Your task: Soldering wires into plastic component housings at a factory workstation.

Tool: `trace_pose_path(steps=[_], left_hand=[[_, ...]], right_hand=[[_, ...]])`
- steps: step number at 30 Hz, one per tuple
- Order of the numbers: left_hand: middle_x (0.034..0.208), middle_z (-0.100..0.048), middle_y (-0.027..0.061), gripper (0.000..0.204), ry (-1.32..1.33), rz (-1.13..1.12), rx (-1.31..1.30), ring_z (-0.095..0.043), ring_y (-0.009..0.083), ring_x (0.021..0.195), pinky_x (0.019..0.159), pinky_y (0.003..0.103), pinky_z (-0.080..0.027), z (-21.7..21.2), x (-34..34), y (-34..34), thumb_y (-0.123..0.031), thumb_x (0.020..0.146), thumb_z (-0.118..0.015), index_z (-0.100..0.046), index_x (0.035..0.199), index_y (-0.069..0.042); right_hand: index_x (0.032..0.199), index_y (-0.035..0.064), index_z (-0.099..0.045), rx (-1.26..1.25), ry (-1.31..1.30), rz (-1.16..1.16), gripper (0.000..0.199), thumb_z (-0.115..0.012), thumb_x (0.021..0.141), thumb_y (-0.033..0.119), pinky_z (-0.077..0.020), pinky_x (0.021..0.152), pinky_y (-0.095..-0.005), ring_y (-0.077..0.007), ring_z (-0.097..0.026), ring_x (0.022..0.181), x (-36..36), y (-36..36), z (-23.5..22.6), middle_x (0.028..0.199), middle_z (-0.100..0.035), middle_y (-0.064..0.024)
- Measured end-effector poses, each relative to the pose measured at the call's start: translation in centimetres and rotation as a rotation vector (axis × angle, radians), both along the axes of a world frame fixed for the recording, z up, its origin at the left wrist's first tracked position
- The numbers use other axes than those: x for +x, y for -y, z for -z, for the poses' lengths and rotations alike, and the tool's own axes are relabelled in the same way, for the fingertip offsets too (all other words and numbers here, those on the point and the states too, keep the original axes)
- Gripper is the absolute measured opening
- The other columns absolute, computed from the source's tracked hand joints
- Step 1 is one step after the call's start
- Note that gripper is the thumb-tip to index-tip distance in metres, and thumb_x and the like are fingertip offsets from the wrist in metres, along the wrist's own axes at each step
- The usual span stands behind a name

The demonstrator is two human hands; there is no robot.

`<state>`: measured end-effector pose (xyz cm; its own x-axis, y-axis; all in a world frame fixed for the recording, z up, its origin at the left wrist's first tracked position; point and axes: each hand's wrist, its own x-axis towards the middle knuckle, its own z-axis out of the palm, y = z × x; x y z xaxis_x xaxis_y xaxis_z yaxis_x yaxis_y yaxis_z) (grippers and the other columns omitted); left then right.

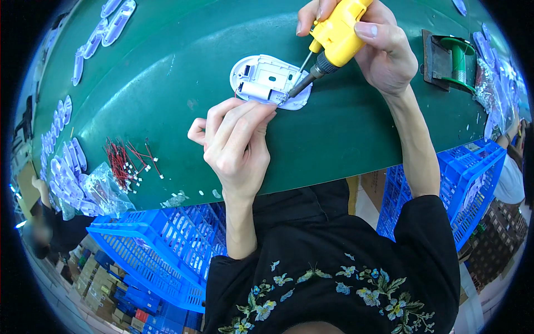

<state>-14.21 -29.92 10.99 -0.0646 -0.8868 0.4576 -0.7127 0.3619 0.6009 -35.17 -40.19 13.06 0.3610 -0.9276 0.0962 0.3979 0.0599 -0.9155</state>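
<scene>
On the green tabletop lies a white oval plastic housing (271, 78), its inner side up, with a white cylinder (256, 91) set in it. My right hand (384, 47) grips a yellow soldering gun (339, 33) from above. The gun's dark tip touches or nearly touches the housing's lower right part, and a thin metal feed tube runs beside it. My left hand (236, 139) is closed at the housing's near edge, fingertips pressed together by the gun's tip. What those fingers pinch is hidden; a bit of red wire shows beside them.
Red wires with white connectors (125, 161) lie at left, beside a clear plastic bag (105, 189) and stacked white housings (64, 178). A green wire spool (459, 61) on a stand is at right. Blue crates (161, 250) stand below the table edge. Other people are at both sides.
</scene>
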Motion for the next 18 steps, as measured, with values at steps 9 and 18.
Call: trace_pose_path(steps=[9, 18], left_hand=[[0.083, -0.071, 0.0018, 0.019, 0.0, 0.005, -0.016, -0.066, 0.0183, 0.086, 0.081, 0.029, -0.035, 0.0, 0.0, 0.0, 0.0, 0.072, -0.082, -0.075, 0.088, -0.009], [0.084, -0.072, 0.002, 0.019, -0.008, 0.014, -0.012, -0.066, 0.018, 0.087, 0.08, 0.029, -0.034, -0.1, 0.0, 0.1, 0.0, 0.072, -0.081, -0.074, 0.088, -0.009]], right_hand=[[0.105, -0.0006, -0.055, -0.044, -0.005, -0.006, 0.051, -0.065, 0.074, 0.038, -0.0488, 0.082, -0.031, -0.0217, -0.062, 0.084, 0.1, 0.1, -0.1, 0.101, -0.065, -0.0232], [0.105, -0.0007, -0.055, -0.044, 0.019, -0.029, 0.05, -0.065, 0.074, 0.037, -0.0488, 0.082, -0.0319, -0.0232, -0.062, 0.085, 0.1, 0.0, -0.3, 0.101, -0.064, -0.0254]])
